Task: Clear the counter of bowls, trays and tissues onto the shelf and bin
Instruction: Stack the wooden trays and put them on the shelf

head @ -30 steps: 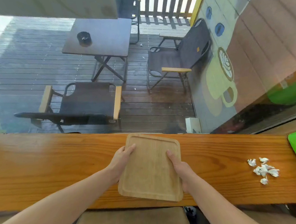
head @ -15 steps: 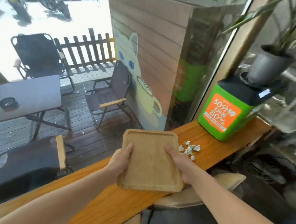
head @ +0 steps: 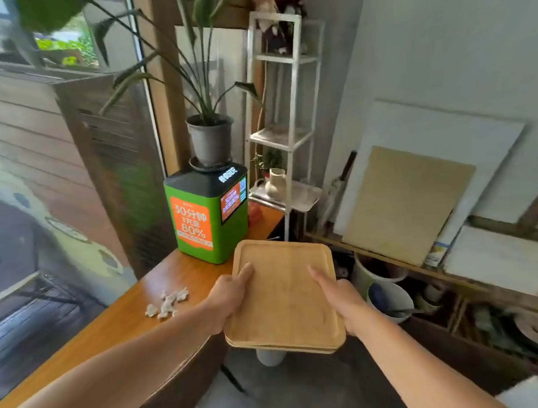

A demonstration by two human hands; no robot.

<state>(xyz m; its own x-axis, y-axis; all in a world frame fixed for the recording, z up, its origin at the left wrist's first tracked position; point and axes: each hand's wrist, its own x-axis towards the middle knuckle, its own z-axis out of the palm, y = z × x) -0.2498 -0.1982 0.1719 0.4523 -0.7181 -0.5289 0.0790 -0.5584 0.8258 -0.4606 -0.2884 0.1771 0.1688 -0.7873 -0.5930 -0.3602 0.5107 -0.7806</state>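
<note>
Now the white shelf (head: pixel 284 139) waits ahead, wooden surface (head: pixel 136 321) at left, trays (head: pixel 284 298) carried off it with left hand (head: pixel 228 297) and right hand (head: pixel 341 297) each in a clenched grip on an edge, tissues (head: pixel 168 303) left — tilt could slide the stack apart.

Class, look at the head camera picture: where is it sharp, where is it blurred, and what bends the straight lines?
Head view: wooden tray and both hands fairly sharp; window side and plant leaves smeared by motion blur; wide-angle lens leans the white shelf and the walls; soft daylight, no harsh glare.
</note>
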